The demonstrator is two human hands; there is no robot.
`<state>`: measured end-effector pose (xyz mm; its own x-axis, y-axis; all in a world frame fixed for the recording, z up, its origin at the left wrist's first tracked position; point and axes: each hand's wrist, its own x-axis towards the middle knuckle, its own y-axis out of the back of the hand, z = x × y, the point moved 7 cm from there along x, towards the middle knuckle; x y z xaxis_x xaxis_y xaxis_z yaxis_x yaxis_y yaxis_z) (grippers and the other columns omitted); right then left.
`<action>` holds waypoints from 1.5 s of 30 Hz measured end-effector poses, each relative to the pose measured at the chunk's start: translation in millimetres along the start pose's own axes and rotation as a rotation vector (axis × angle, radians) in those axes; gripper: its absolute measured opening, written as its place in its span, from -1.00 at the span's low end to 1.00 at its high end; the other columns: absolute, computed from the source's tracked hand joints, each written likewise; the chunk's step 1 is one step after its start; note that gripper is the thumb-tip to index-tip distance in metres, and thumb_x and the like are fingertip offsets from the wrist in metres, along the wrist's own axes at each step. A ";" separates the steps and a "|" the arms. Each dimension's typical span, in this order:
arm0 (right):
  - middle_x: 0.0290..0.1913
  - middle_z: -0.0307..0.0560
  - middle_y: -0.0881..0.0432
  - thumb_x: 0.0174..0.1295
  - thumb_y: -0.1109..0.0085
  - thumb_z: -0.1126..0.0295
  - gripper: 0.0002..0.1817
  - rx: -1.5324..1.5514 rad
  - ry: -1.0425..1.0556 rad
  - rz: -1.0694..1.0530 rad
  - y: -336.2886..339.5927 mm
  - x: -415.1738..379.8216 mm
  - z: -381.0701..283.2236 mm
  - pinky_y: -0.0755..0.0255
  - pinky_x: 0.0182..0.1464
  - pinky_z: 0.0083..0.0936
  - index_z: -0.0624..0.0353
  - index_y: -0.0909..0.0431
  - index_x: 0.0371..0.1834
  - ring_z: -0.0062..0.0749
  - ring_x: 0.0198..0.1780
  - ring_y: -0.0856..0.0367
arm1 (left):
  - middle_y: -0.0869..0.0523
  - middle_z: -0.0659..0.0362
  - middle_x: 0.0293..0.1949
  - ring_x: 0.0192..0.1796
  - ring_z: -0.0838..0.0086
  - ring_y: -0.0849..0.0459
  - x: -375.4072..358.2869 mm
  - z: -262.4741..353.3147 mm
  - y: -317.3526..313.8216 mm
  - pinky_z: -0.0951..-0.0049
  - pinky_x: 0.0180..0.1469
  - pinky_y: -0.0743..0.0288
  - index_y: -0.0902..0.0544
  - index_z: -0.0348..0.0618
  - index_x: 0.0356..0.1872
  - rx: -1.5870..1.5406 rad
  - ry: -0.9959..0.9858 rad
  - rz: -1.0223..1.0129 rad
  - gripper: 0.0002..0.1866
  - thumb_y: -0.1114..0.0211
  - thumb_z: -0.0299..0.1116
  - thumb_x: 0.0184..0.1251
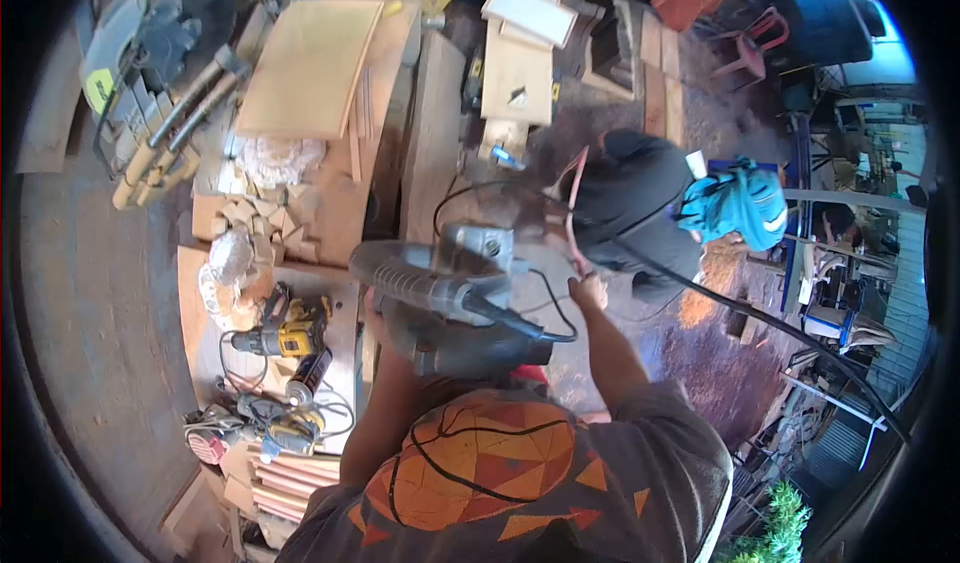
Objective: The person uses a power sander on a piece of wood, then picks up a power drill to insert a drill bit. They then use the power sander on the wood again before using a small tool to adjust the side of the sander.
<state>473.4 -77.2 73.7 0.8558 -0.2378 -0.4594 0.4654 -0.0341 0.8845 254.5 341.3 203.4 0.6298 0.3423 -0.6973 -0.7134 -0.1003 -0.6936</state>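
- Saw (440,308): grey circular saw w/ ribbed handle, held mid-frame just above the person's chest, handle running left to right, black cord (548,308) looping off its right end.
- Left hand (372,315): mostly hidden behind the saw body; forearm comes up from lower left to the saw's underside. Touching the saw, but can't tell how the fingers are set or if the grip is closed.
- Right hand (588,288): raised just right of the saw, fingers clenched around a thin reddish curved strip (572,213) that arcs up and away from it. Firm hold on the strip's lower end.
- Second person (640,203), dark top, crouched beyond the right hand, near the strip's upper end; teal bag (740,203) beside them.
- Thick black cable (800,338) runs from near that person down to the lower right, across reddish sawdust on the floor.
- Workbench (345,213) at left, below the saw: small wood offcuts (260,225) in a pile, plywood sheet (310,63) further up.
- Yellow/black drill (285,338) lies on the bench just left of the saw; black canister (307,375) beside it; another yellow tool (285,425) lower down, w/ cords.
- Miter saw (150,43) at top left, well apart from both hands.
- Wood boards (520,63) stacked at top center.
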 end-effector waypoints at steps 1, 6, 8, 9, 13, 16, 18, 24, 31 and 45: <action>0.06 0.33 -0.74 0.13 -0.38 -0.05 -0.33 0.088 0.010 0.057 9.0 -5.4 5.2 -0.56 0.22 0.03 0.25 -0.60 0.16 0.24 0.12 -0.71 | -0.76 0.03 -0.03 -0.03 0.14 -0.76 -8.6 5.5 -8.9 0.06 0.06 -0.68 -0.65 -0.12 0.09 0.017 -0.014 -0.030 -0.42 -0.01 0.19 0.48; -0.29 0.17 -0.79 0.30 -0.34 0.14 -0.62 0.783 -0.044 0.476 158.2 -59.7 21.2 -0.60 0.02 -0.14 0.34 -0.73 -0.26 -0.02 -0.14 -0.78 | -0.76 0.03 -0.06 -0.05 0.14 -0.76 -28.5 24.9 -49.9 0.06 0.05 -0.68 -0.66 -0.12 0.06 0.074 -0.052 -0.136 -0.43 -0.02 0.19 0.48; -0.40 0.00 -0.76 0.36 -0.32 0.20 -0.66 1.111 0.041 0.672 263.6 -87.2 20.6 -0.57 -0.11 -0.27 0.32 -0.73 -0.34 -0.30 -0.26 -0.72 | -0.76 0.04 -0.06 -0.05 0.14 -0.76 -29.3 28.1 -74.2 0.06 0.05 -0.68 -0.66 -0.11 0.04 0.071 -0.058 -0.163 -0.43 -0.03 0.19 0.48; -0.43 -0.07 -0.73 0.38 -0.31 0.21 -0.68 1.244 0.103 0.792 324.7 -114.5 22.8 -0.55 -0.17 -0.32 0.29 -0.73 -0.36 -0.43 -0.30 -0.66 | -0.76 0.04 -0.07 -0.06 0.14 -0.76 -28.8 28.4 -90.3 0.06 0.05 -0.68 -0.66 -0.11 0.04 0.073 -0.056 -0.175 -0.44 -0.03 0.19 0.47; -0.43 -0.28 -0.61 0.49 -0.18 0.23 -0.70 1.282 0.564 1.593 585.6 -240.8 105.8 -0.30 -0.43 -0.61 0.22 -0.68 -0.32 -0.61 -0.48 -0.49 | -0.77 0.04 -0.09 -0.07 0.14 -0.76 -25.9 18.3 -156.0 0.06 0.04 -0.68 -0.67 -0.11 0.01 0.030 -0.005 -0.211 -0.45 -0.04 0.19 0.47; -0.40 -0.31 -0.56 0.56 -0.04 0.11 -0.59 1.268 0.810 1.772 746.8 -413.2 121.5 -0.19 -0.39 -0.58 0.23 -0.70 -0.22 -0.65 -0.43 -0.41 | -0.77 0.05 -0.10 -0.09 0.14 -0.76 -34.7 16.2 -177.1 0.07 0.03 -0.68 -0.67 -0.10 -0.01 0.000 0.033 -0.216 -0.45 -0.05 0.19 0.46; -0.01 0.03 -0.72 0.59 -0.03 0.40 -0.70 0.474 0.711 2.360 812.4 -516.0 113.5 -0.59 -0.06 -0.59 0.32 -0.67 0.17 -0.37 -0.12 -0.71 | -0.77 0.05 -0.11 -0.09 0.14 -0.76 -37.7 14.5 -186.1 0.07 0.03 -0.68 -0.67 -0.10 -0.02 -0.001 0.055 -0.226 -0.46 -0.06 0.19 0.46; -0.03 0.05 -0.77 0.19 -0.33 -0.02 -0.58 -0.081 0.289 2.244 939.9 -658.3 0.8 -0.59 0.14 -0.23 -0.01 -0.77 -0.03 -0.01 0.06 -0.73 | -0.77 0.06 -0.14 -0.12 0.15 -0.76 -53.1 19.6 -180.0 0.07 0.01 -0.68 -0.68 -0.10 -0.05 -0.021 0.066 -0.215 -0.47 -0.07 0.19 0.45; -0.07 -0.06 -0.83 0.20 -0.30 0.11 -0.73 -0.192 0.041 1.765 1026.9 -645.5 13.5 -0.63 0.06 -0.22 -0.10 -0.85 -0.15 -0.10 0.00 -0.79 | -0.77 0.07 -0.17 -0.15 0.15 -0.76 -64.9 30.6 -153.5 0.07 0.00 -0.68 -0.68 -0.09 -0.10 -0.070 0.068 -0.167 -0.48 -0.09 0.19 0.44; -0.29 0.00 -0.80 0.18 -0.22 0.36 -0.79 -0.115 0.493 1.834 1008.5 -670.8 43.2 -0.62 -0.10 -0.23 0.00 -0.84 -0.21 -0.08 -0.23 -0.76 | -0.78 0.09 -0.24 -0.20 0.15 -0.76 -94.2 32.3 -108.4 0.08 -0.04 -0.69 -0.70 -0.07 -0.18 -0.171 0.050 0.013 -0.50 -0.13 0.19 0.42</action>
<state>359.0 5.9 1277.4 0.2122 0.3591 0.9089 -0.9699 -0.0365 0.2409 262.6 350.0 350.2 0.6387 0.2931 -0.7115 -0.6616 -0.2630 -0.7022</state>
